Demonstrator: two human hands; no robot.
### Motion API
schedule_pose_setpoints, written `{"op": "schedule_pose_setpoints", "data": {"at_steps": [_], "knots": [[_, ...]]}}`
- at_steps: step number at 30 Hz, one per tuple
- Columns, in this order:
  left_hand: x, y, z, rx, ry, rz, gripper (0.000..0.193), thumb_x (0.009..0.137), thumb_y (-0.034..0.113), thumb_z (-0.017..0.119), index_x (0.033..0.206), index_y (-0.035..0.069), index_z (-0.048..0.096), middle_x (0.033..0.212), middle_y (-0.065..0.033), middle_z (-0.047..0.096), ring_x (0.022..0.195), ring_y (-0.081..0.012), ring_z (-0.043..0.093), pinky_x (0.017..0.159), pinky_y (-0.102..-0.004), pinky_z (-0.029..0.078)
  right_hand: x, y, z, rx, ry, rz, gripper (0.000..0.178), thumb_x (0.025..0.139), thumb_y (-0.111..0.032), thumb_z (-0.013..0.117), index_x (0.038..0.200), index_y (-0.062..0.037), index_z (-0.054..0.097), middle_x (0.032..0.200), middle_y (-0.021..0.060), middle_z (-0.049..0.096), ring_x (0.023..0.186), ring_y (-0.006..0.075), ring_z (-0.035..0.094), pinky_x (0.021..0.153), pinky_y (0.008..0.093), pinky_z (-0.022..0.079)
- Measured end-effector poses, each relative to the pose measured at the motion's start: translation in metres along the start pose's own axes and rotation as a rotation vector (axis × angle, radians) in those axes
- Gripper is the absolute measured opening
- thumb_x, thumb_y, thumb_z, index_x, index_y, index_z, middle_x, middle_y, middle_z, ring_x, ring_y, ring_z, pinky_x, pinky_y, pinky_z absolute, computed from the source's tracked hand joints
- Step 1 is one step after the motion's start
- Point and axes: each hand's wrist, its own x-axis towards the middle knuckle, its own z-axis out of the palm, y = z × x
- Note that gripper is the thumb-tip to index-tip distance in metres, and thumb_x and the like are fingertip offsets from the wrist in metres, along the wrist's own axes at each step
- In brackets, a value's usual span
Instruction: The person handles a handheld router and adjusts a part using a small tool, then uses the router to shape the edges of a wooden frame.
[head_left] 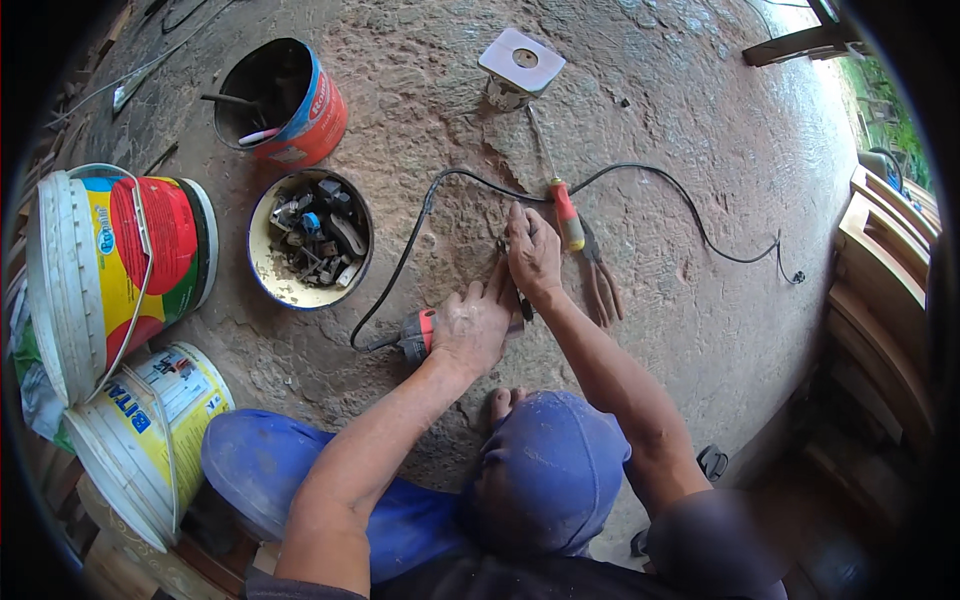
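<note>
My left hand [472,325] is wrapped over a corded power tool, whose red and black end [418,336] shows beside the wrist. Its middle is hidden under my fingers. At the tool's other end, my right hand [535,252] is closed with thumb and fingers pinched together; what they grip is hidden. A black cord [408,250] leaves the tool, loops past my hands and runs right to its plug [797,277]. Just beyond the right hand lies a screwdriver [566,215] with a red and yellow handle. Pliers [602,280] rest on the floor to its right.
An enamel bowl [262,270] of metal bits and a red-blue bucket [322,115] stand to the left. Two large lidded pails [150,250] are at the far left. A square plate [520,60] tops a small can ahead. Wooden frames [880,270] line the right.
</note>
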Motion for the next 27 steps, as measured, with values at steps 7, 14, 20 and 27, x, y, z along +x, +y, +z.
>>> {"op": "schedule_pose_setpoints", "data": {"at_steps": [7, 14, 20, 27], "knots": [[0.007, -0.003, 0.031, 0.025, 0.042, 0.002, 0.056, 0.084, 0.026, 0.069, 0.136, 0.01, 0.056, 0.137, -0.0097, 0.057, 0.106, -0.0247, 0.062, 0.078, -0.0429, 0.057, -0.009, -0.022, -0.002, -0.232, -0.005, 0.11, 0.034, 0.106, -0.037, 0.051, 0.09, -0.007, 0.056, 0.084, 0.0229, 0.063, 0.087, 0.0473, 0.062, 0.074, 0.0548, 0.046], [0.013, -0.002, 0.031, 0.145, -0.125, 0.018, 0.042, 0.09, 0.028, 0.062, 0.13, 0.014, 0.06, 0.125, -0.0038, 0.059, 0.102, -0.0226, 0.06, 0.072, -0.0399, 0.054, 0.006, -0.022, 0.009, -0.414, -0.002, 0.103, 0.034, 0.104, -0.039, 0.055, 0.089, -0.0083, 0.058, 0.087, 0.0162, 0.067, 0.089, 0.0393, 0.065, 0.074, 0.0533, 0.051], [0.017, -0.003, 0.036, 0.124, -0.026, 0.023, 0.045, 0.092, 0.028, 0.06, 0.133, 0.011, 0.058, 0.141, -0.0079, 0.053, 0.106, -0.0242, 0.06, 0.074, -0.0403, 0.057, 0.008, -0.013, -0.001, -0.196, -0.095, 0.156, 0.032, 0.104, -0.039, 0.056, 0.1, -0.0078, 0.059, 0.09, 0.0202, 0.07, 0.088, 0.043, 0.068, 0.076, 0.0532, 0.051], [0.01, 0.0, 0.002, 0.085, -0.044, 0.029, 0.083, 0.084, 0.024, 0.069, 0.157, 0.005, 0.035, 0.167, -0.0126, 0.031, 0.115, -0.0275, 0.062, 0.084, -0.0417, 0.058, -0.014, 0.012, -0.009, 0.157, -0.074, 0.005, 0.029, 0.107, -0.027, 0.054, 0.128, -0.0087, 0.054, 0.088, 0.0251, 0.068, 0.087, 0.0487, 0.068, 0.073, 0.053, 0.051]]}}
